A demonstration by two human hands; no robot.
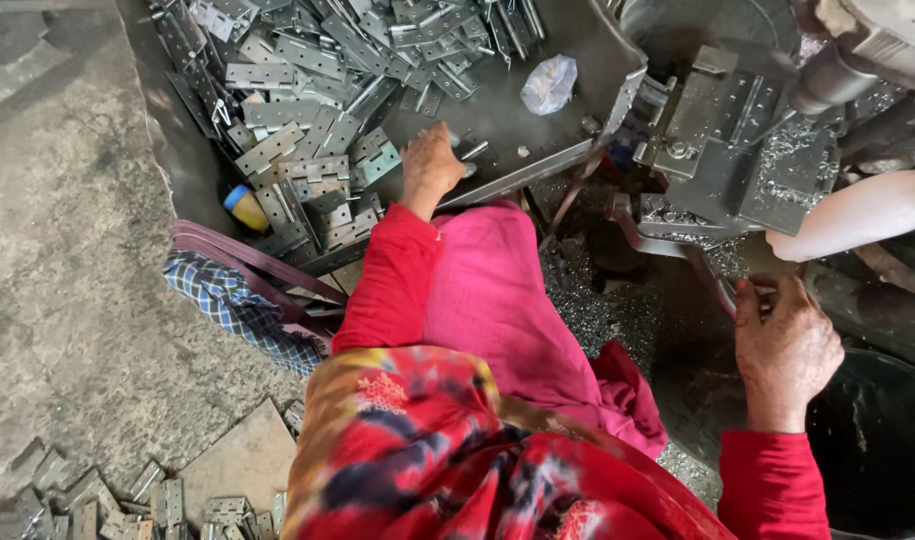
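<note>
The left hand point(432, 160), in a red sleeve, reaches into the dark metal tray point(537, 130), its fingers curled down on a small grey metal pin point(473, 150); whether it pinches the pin cannot be told. Just left of that hand lies the heap of flat grey steel hinges point(307, 90); a crumpled clear plastic bag point(549, 83) lies up and to its right. The right hand point(785, 348) closes around a curved metal lever point(719, 285) below the grey drilling fixture point(737, 140), which is strewn with silver shavings.
</note>
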